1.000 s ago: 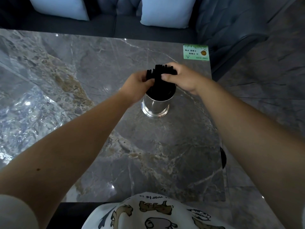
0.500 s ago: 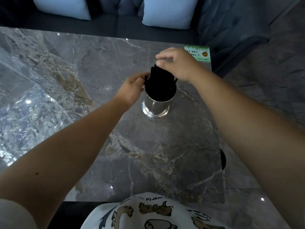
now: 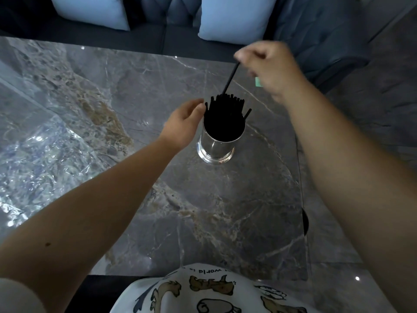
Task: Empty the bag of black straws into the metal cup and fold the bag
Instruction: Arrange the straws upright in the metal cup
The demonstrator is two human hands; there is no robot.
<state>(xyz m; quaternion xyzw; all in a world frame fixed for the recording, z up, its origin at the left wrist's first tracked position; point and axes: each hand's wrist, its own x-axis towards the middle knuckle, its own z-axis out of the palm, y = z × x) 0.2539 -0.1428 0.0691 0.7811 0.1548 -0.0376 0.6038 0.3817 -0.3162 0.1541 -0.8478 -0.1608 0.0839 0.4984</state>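
The shiny metal cup (image 3: 215,146) stands upright on the grey marble table (image 3: 135,91), packed with black straws (image 3: 225,109) whose tips stick out above its rim. My right hand (image 3: 268,68) is raised above and behind the cup, pinching the top of a single black straw (image 3: 230,79) whose lower end is among the others. My left hand (image 3: 184,124) rests beside the cup's left rim, fingers loosely curved and touching the straw bundle, holding nothing. The crumpled clear plastic bag (image 3: 42,154) lies flat on the table at the left.
A green sticker (image 3: 258,82) on the table's far right corner is mostly hidden by my right hand. A dark sofa with light blue cushions (image 3: 232,18) runs behind the table. The table's right edge drops to a tiled floor (image 3: 372,136).
My right hand rose from the bundle, up and to the right, lifting one straw by its top. My left hand let go of the straws and opened beside the cup.
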